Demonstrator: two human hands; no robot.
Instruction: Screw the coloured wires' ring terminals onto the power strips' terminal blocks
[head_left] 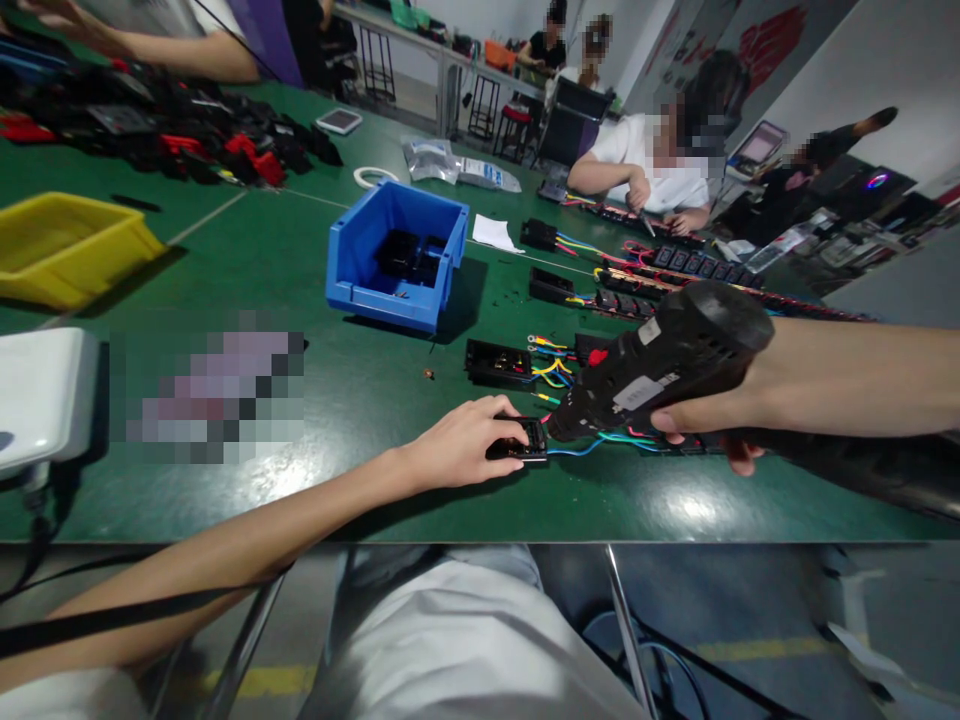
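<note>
In the head view, my right hand (pixel 720 420) is wrapped round a black cordless drill (pixel 652 355), which slants down to the left. Its front end is over the wired end of a small black plastic housing (pixel 536 440); the bit itself I cannot make out. My left hand (pixel 472 440) grips that housing against the green table, fingers bent over its top and side. Blue and green wires (pixel 574 451) run from the housing to the right beneath the drill. Just behind lies another open black housing (pixel 499 360) with yellow, blue and red wires.
A blue bin (pixel 382 298) holding black parts stands behind my left hand. Further left are a yellow bin (pixel 82 265) and a white device (pixel 45 395). More wired power strips (pixel 675 265) lie at the back right, where a co-worker (pixel 645 170) handles one. Black and red parts (pixel 165 130) are piled far left.
</note>
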